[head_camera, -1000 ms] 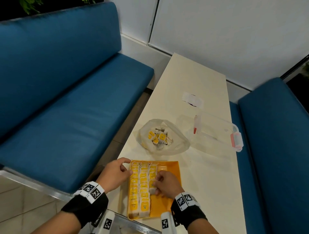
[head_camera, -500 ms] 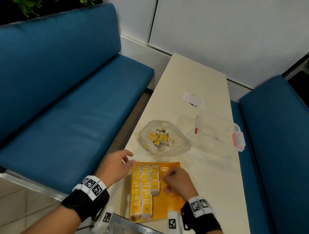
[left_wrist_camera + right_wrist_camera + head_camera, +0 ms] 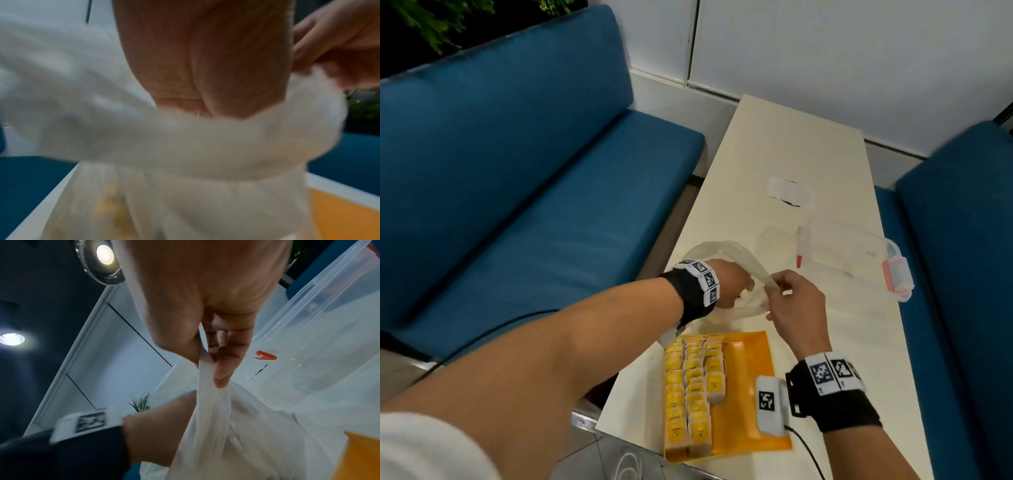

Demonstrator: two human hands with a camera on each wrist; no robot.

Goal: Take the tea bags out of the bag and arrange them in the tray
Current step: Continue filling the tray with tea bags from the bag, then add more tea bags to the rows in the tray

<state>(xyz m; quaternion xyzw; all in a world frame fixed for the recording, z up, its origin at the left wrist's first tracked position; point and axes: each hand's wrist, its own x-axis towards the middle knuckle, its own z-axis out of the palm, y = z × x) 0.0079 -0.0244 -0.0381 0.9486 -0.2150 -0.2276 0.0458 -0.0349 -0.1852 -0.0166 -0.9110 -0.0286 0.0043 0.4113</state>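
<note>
Right hand (image 3: 205, 305) pinches the bag (image 3: 236, 426) rim, clearest at the wrist; left hand (image 3: 729, 284) reaches inside, fingers hidden.

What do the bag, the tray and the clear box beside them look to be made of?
Bag: thin, milky, translucent plastic film; it bunches and creases where the right hand pinches it. Tray: smooth orange, rigid, likely plastic, though painted metal is possible. Clear box: hard, see-through plastic.

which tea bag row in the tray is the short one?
The rightmost row of the three in the orange tray: it stops about halfway down, while the left and middle rows run nearly to the near edge.
</note>
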